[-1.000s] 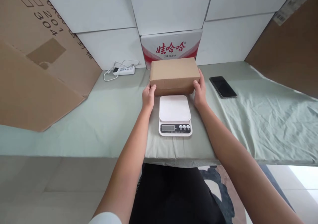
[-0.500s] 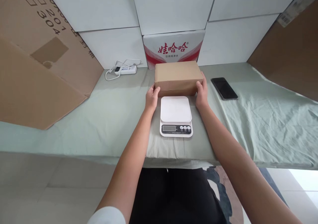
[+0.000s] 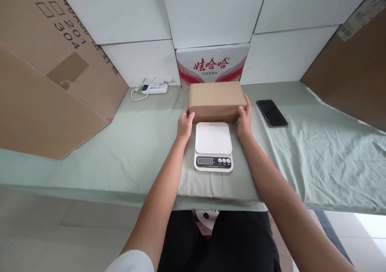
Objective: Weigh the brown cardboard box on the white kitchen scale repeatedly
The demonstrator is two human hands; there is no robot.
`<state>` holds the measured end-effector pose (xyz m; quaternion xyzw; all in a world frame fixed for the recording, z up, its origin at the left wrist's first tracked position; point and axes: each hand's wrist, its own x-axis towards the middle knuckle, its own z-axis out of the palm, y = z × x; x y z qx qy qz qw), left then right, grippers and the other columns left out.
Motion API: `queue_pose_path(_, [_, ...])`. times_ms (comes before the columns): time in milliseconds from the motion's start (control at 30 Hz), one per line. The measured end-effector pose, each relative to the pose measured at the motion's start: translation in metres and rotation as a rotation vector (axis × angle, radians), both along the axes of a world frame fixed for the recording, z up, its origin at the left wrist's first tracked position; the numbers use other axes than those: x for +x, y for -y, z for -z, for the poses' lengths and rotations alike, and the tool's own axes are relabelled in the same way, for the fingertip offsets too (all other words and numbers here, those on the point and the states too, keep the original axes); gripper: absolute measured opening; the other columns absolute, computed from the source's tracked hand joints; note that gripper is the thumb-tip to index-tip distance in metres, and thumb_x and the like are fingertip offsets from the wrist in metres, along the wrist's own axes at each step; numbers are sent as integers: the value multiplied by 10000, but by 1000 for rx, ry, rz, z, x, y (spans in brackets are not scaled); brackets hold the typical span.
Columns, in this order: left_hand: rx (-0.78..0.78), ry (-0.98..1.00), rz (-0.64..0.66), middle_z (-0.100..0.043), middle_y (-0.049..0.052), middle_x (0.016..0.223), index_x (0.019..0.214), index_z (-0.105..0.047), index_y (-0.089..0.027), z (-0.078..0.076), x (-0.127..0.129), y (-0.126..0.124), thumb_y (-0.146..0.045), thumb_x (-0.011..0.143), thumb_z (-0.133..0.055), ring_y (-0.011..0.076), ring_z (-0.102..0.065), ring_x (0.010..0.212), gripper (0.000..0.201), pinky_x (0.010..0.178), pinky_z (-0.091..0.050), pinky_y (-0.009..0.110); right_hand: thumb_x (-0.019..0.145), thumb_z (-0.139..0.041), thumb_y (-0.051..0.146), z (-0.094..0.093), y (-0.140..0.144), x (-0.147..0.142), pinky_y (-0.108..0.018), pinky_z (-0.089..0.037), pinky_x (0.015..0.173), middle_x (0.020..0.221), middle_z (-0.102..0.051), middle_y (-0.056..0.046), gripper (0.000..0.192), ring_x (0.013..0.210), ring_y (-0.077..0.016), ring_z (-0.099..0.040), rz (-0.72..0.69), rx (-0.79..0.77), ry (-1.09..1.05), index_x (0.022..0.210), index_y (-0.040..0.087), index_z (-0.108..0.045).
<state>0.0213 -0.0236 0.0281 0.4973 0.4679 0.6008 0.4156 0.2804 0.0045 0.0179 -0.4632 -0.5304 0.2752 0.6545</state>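
A closed brown cardboard box is behind the scale, gripped at its two ends. My left hand holds the left end, its thumb on the front corner. At the other end my right hand has its thumb on the front face and its fingers along the side. Just in front of the box, between my forearms, lies a white digital kitchen scale. Its platform is bare, and its display looks blank. Whether the box rests on the cloth or is slightly raised, I cannot tell.
Pale green cloth covers the table. A black phone lies to the right, a white power strip with cable at the back left. Large cartons flank both sides. A red-and-white printed carton stands behind the box.
The view has tilted slightly, so everything sits a little lower in the picture. Both hands keep their hold on the box, which stays in about the same place behind the scale.
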Motion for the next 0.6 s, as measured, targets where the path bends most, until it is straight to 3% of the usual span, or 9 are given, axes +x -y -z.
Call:
queue_pose_path(267, [21, -64, -34, -823, 142, 1537, 1396, -778, -213, -3, -3, 1, -485, 989, -619, 360, -721, 1510, 514, 1299, -569, 525, 953, -624, 732, 4, 6, 2, -670, -273, 1510, 1783, -587, -98, 833, 1712, -377, -484, -14, -65, -30, 1670, 312, -561])
queue_pose_path(433, [-8, -85, -10, -855, 159, 1461, 1373, -784, -194, -6, -2, 2, -484, 1000, -595, 376, -761, 1443, 509, 1268, -585, 543, 921, -631, 738, 7, 3, 1, -647, -276, 1517, 1760, -604, -107, 816, 1753, -383, -451, -1, -49, -62, 1601, 288, -620])
queue_pose_path(600, [-31, -58, 17, -824, 170, 1513, 1396, -761, -199, -5, -2, 4, -499, 1005, -590, 374, -740, 1480, 521, 1292, -559, 536, 918, -635, 785, 3, 7, -2, -641, -284, 1518, 1695, -679, -120, 804, 1725, -389, -488, 32, -44, -34, 1536, 274, -685])
